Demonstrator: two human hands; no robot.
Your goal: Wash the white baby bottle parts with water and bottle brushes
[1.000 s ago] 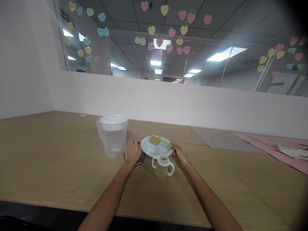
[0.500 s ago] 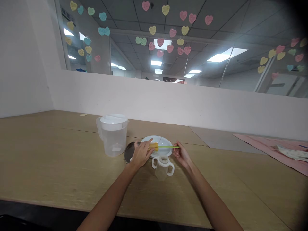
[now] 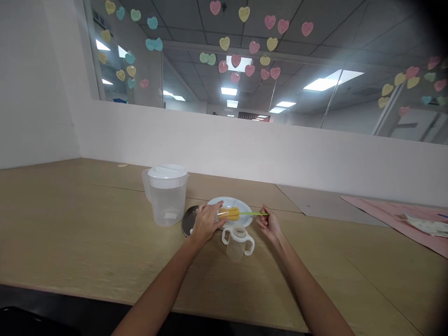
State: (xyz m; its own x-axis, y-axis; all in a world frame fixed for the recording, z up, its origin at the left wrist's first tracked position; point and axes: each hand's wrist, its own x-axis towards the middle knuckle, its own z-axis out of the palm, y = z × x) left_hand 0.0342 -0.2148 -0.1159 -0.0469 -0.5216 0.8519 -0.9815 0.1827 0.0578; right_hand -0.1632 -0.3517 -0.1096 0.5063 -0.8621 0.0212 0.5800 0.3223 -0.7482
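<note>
My right hand (image 3: pixel 269 222) pinches the thin green handle of a bottle brush (image 3: pixel 234 213), held level. Its yellow sponge head points left, toward my left hand (image 3: pixel 207 220). The fingers of that hand are curled around a small clear piece (image 3: pixel 219 214), into which the tip of the sponge reaches; its exact kind is partly hidden. Below the brush a two-handled baby bottle (image 3: pixel 236 246) stands upright on the table, its top open. A white bowl (image 3: pixel 247 220) sits just behind the brush. To the left of my left hand, partly covered by it, lies a dark round tray (image 3: pixel 188 220).
A clear pitcher (image 3: pixel 168 200) with a white lid stands left of the dark tray. At the right, a pink cloth (image 3: pixel 371 210) lies on the table with a packet (image 3: pixel 423 226) on it. A white wall (image 3: pixel 210 144) rises behind.
The brush has slid to the right with my right hand, and more of its yellow head now shows outside my left hand. The clear piece has come into sight.
</note>
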